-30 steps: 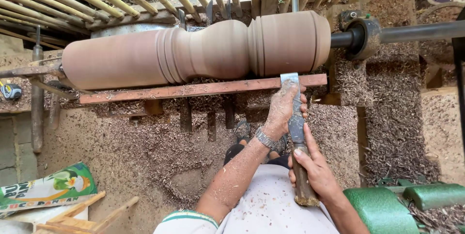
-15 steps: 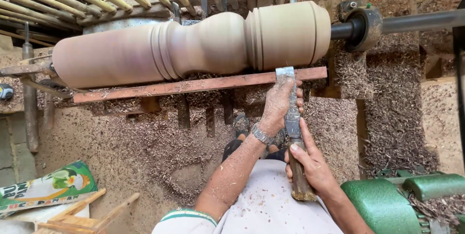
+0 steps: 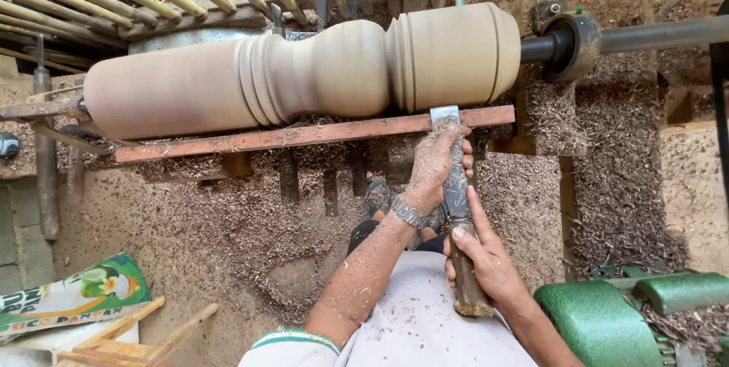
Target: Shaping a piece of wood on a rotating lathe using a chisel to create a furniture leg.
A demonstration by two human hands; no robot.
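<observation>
Fingers of left hand [image 3: 434,163] clamped on chisel [image 3: 456,185] blade at tool rest [image 3: 304,135], right hand [image 3: 480,257] gripping handle; spindle [image 3: 304,75] right half profiled with beads and bulge, left length plain yet.

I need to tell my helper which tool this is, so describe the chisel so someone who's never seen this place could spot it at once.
Find the big pale wooden spindle lying across the top, with the rusty red rest bar under it. Near the bar's right end, the chisel crosses it, its flat grey blade tip by the spindle. The left hand grips the blade and the right hand the wooden handle; it is the only tool held.
</observation>
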